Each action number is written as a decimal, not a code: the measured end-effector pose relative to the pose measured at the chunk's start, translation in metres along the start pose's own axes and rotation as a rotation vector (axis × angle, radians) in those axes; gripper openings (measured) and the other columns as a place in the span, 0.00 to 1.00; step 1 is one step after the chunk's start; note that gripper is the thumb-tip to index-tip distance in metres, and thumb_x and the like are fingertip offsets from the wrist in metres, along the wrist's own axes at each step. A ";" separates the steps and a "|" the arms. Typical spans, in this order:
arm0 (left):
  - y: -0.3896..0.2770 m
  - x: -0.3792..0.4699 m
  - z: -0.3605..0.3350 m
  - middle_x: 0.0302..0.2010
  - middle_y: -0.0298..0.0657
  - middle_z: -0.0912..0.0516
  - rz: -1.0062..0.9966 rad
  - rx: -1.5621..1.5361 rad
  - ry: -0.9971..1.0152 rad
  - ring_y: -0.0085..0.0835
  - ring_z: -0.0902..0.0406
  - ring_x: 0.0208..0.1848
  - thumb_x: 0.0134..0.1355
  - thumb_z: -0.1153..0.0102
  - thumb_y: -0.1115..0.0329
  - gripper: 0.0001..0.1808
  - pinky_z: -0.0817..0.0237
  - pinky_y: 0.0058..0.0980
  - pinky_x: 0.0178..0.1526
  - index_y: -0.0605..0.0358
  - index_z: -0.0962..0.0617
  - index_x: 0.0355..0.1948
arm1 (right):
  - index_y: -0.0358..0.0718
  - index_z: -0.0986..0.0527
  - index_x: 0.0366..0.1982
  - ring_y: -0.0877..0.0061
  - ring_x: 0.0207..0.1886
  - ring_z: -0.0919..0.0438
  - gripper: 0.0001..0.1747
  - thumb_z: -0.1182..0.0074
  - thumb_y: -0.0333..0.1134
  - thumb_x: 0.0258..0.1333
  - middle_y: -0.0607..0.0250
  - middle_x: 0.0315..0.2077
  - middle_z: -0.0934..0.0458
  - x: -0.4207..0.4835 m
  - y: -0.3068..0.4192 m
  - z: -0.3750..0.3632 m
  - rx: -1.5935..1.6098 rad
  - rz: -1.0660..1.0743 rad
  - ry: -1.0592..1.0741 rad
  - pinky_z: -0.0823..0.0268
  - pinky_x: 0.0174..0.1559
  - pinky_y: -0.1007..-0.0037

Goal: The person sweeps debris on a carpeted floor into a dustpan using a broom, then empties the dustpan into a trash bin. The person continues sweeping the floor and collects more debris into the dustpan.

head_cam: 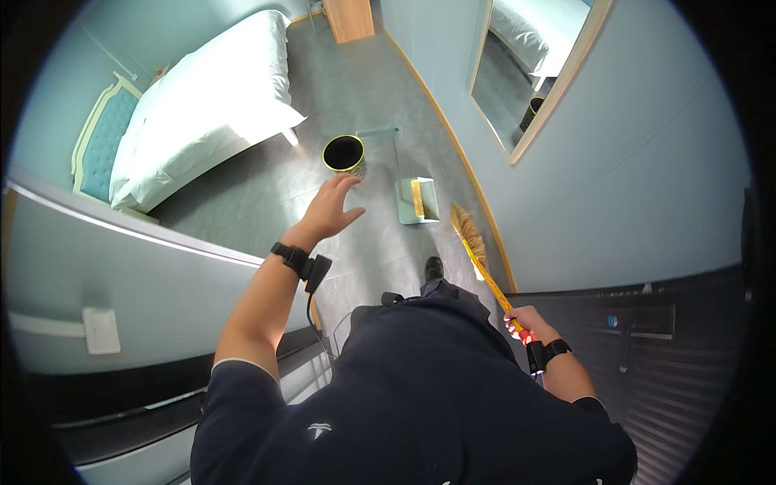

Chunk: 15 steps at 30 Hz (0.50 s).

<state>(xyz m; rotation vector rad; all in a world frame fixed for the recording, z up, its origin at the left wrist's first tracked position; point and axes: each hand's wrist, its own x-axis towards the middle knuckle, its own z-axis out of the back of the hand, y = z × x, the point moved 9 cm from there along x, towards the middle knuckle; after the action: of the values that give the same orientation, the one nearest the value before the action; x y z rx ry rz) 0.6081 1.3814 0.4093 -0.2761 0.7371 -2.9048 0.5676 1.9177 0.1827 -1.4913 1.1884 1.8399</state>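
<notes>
My left hand [330, 206] is stretched forward with its fingers apart and holds nothing. Just past its fingertips a dark wastebasket with a yellow rim [362, 165] stands on the floor; whether the fingers touch it I cannot tell. My right hand [524, 322] grips the yellow handle of a broom [470, 233] low at my right side. The broom's straw-coloured bristles are down near the right wall's baseboard. Left of the bristles is a pale green dustpan [429, 200] with a yellow comb strip and a thin handle reaching away from me.
A bed with white bedding [212, 91] fills the far left, its blue tufted headboard [106, 139] against the wall. A framed mirror [515, 79] hangs on the right wall. Close on my right is a dark door [661, 364]. A wooden cabinet [350, 21] stands at the far end of the grey floor [345, 79].
</notes>
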 end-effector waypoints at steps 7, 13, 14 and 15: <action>0.046 0.130 -0.038 0.68 0.48 0.36 0.027 0.263 0.118 0.50 0.39 0.70 0.54 0.32 0.58 0.39 0.43 0.42 0.69 0.54 0.33 0.65 | 0.35 0.27 0.24 0.75 0.19 0.29 0.08 0.44 0.30 0.56 0.61 0.19 0.26 0.013 0.084 0.020 -0.136 -0.038 0.049 0.37 0.21 0.72; 0.105 0.212 -0.093 0.71 0.48 0.39 0.130 0.414 0.189 0.48 0.48 0.75 0.54 0.33 0.56 0.44 0.51 0.50 0.72 0.54 0.37 0.69 | 0.35 0.27 0.25 0.75 0.20 0.27 0.09 0.44 0.31 0.58 0.61 0.19 0.26 -0.009 0.104 0.039 -0.133 -0.054 0.104 0.37 0.21 0.72; 0.116 0.224 -0.107 0.72 0.47 0.39 0.152 0.418 0.230 0.47 0.51 0.76 0.55 0.34 0.55 0.45 0.55 0.53 0.73 0.53 0.38 0.70 | 0.35 0.27 0.25 0.75 0.19 0.28 0.09 0.45 0.31 0.58 0.62 0.19 0.26 -0.014 0.107 0.040 -0.182 -0.044 0.095 0.37 0.21 0.72; 0.126 0.231 -0.123 0.71 0.45 0.38 0.166 0.437 0.283 0.46 0.50 0.76 0.55 0.34 0.54 0.45 0.54 0.54 0.73 0.54 0.38 0.70 | 0.36 0.27 0.25 0.75 0.19 0.28 0.09 0.45 0.31 0.59 0.63 0.19 0.27 -0.020 0.108 0.037 -0.242 -0.025 0.101 0.37 0.21 0.72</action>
<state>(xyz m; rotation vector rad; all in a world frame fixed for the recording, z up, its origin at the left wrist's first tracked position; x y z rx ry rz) 0.3677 1.2879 0.2753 0.2347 0.1292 -2.8723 0.4675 1.8976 0.2374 -1.7403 1.0141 1.9683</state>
